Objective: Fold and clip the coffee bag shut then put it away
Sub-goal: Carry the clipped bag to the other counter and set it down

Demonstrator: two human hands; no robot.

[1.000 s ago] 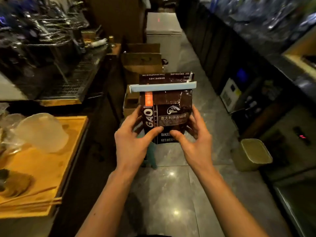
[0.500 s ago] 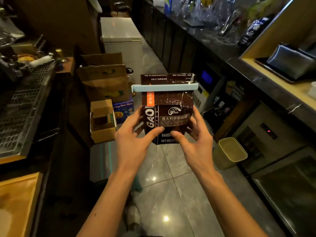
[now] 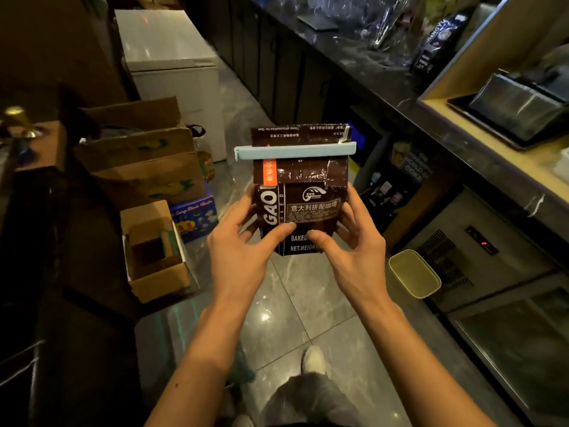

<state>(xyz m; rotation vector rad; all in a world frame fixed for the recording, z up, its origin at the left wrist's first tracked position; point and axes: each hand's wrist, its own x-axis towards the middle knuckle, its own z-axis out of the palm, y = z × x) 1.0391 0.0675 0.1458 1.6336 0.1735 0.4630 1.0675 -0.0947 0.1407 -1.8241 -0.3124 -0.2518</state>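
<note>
Bag (image 3: pixel 303 192) upright, midair over floor aisle, straight ahead between both hands. Long axis vertical, clip (image 3: pixel 295 151) across folded top. Left hand (image 3: pixel 246 251), right hand (image 3: pixel 354 251) clamped on lower sides, equally near. Tabletop (image 3: pixel 462 143) lies to right.

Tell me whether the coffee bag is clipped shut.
Shut: the coffee bag has its top folded over, and a pale blue clip runs across its full width.

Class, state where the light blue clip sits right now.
In the head view's centre, the clip spans the coffee bag just below its folded top, above both hands.
</note>
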